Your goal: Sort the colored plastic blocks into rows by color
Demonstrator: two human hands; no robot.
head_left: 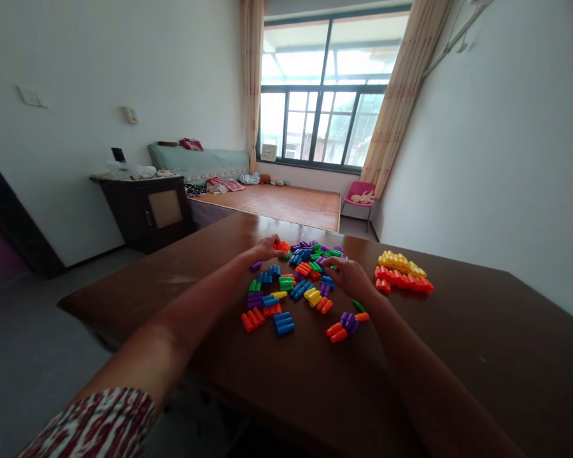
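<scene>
A loose heap of coloured plastic toy blocks, made of joined bullet-like tubes, lies on the brown table. At its far left side is my left hand (266, 248), thumb and fingers closed around an orange block (282, 245). My right hand (348, 275) hovers at the heap's right side with fingers apart, close to green blocks (315, 267) and blue blocks (328, 281). Nearer me lie a blue block (284, 324), an orange block (253, 320) and a purple block (349, 323) between orange pieces. Small parts under my fingers are hidden.
To the right, a yellow row (401, 262) and an orange row (403, 280) of joined blocks lie side by side on the table (482, 331). Beyond the table are a bed (277, 203), a dark cabinet (148, 213) and a pink chair (360, 189).
</scene>
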